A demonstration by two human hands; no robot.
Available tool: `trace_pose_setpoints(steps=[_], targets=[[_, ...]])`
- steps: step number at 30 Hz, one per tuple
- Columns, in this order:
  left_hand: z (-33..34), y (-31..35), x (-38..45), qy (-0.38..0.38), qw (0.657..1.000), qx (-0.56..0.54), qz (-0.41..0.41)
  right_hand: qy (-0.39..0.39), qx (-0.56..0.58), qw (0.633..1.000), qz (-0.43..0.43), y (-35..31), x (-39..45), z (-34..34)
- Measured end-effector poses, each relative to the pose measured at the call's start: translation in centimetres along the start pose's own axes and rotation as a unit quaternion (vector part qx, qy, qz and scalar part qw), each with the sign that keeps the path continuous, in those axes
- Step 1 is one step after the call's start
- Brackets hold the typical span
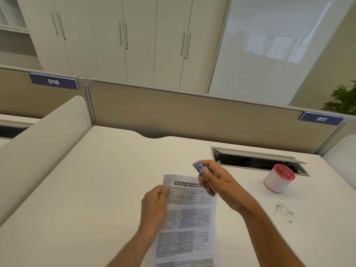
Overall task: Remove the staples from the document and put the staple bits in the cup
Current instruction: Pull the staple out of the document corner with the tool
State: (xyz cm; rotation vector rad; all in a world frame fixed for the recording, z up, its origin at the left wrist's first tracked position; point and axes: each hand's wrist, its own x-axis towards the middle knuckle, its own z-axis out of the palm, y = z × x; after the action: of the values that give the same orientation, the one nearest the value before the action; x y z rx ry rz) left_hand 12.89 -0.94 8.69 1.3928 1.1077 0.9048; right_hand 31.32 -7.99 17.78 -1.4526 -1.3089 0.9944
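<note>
Document (189, 214) lies on the white desk (96, 189), printed side up, heading at the far end. Left hand (155, 205) grips its left edge near the top corner, thumb on the page, fingers curled round the edge. Right hand (217, 182) sits above the top right corner, fingers curled round a small purple staple remover (200, 167) that sticks out past the fingertips; remover is blurred, so can't tell if it touches the paper. Cup (278, 178), white with a red rim, stands to the right, just in front of the open cable hatch (256, 159). Loose staple bits (283, 210) lie scattered on the desk near the cup, on its near side. Can't tell what's inside the cup.
</note>
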Motion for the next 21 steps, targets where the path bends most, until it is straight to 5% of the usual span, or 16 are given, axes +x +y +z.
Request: trace_pose_setpoints(steps=[9,21], targets=[[0.2,0.6,-0.6,-0.012,1.0,-0.001,0.007,-0.066,-0.389,0.915,-0.083,-4.0,4.2,1.2],[0.1,0.7,-0.8,-0.01,1.0,-0.016,0.023,-0.184,-0.483,0.854,-0.058,-4.1,6.2,3.1]])
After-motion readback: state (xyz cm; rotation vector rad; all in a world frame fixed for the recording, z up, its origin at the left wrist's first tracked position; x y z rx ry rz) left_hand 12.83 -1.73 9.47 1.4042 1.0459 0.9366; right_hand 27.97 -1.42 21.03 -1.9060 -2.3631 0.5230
